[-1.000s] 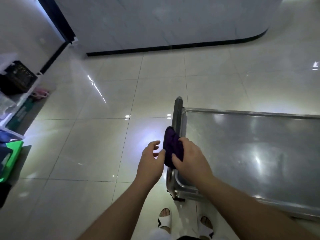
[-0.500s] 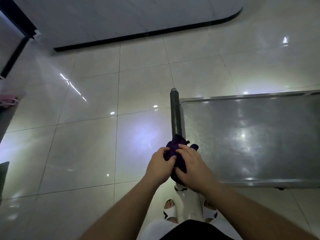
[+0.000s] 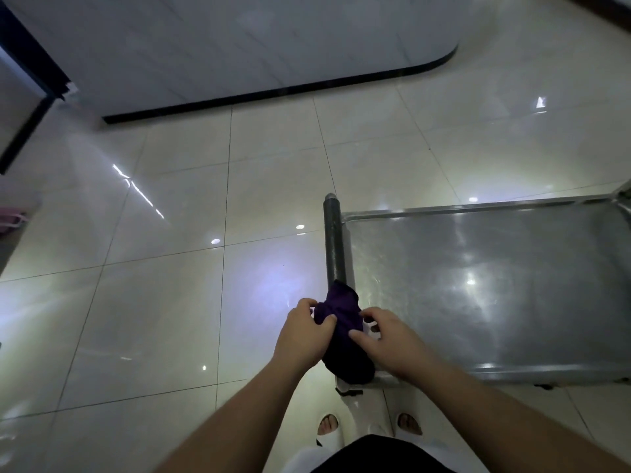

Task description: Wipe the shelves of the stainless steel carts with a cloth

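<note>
While both hands meet at the near left corner of the stainless steel cart (image 3: 478, 295), they hold a bunched dark purple cloth (image 3: 343, 336) between them. On the left side of the cloth, the left hand (image 3: 302, 336) has its fingers curled over the far edge of the bundle and its thumb pressed into the fabric. From the right, the right hand (image 3: 392, 339) pinches the cloth, its thumb and forefinger closed on the fabric and the other fingers bent behind. Most of the cloth hangs down between the two hands, and its far end lies against the near end of the cart's dark handle bar (image 3: 334, 240); whether it also touches the shelf rim cannot be told.

That handle bar runs from near to far along the left end of the cart. To its right, the top shelf (image 3: 512, 302) stretches away as a flat steel sheet with a raised rim, streaked with glare from overhead lights. Glossy pale floor tiles (image 3: 153, 302) surround the cart, and a white wall with a dark baseboard (image 3: 273, 93) curves along the far side. Below the hands, at the near edge of the view, two feet in white open-toed slippers (image 3: 329, 430) stand just beside the cart's corner. A small pink object (image 3: 12, 216) sits at the far left edge, too cut off to identify.
</note>
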Demonstrator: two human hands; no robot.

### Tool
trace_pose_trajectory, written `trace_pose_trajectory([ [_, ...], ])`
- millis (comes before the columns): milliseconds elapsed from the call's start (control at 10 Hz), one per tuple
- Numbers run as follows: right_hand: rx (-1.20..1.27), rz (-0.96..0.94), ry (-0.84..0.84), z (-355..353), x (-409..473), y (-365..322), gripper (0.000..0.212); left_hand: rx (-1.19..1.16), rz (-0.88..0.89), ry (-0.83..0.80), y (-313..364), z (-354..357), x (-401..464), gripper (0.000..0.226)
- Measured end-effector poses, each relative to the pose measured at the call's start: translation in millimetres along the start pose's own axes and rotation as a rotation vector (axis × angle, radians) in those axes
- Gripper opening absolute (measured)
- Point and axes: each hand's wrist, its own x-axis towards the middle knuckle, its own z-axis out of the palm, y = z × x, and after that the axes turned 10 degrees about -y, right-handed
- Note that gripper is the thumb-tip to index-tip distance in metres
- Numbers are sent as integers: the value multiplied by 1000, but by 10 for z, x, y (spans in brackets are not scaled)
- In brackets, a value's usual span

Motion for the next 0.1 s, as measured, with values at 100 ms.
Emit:
trace_pose_trajectory([
  [100, 26, -32, 80, -227, 7, -143, 42, 73, 26, 107, 115, -75, 27, 56],
])
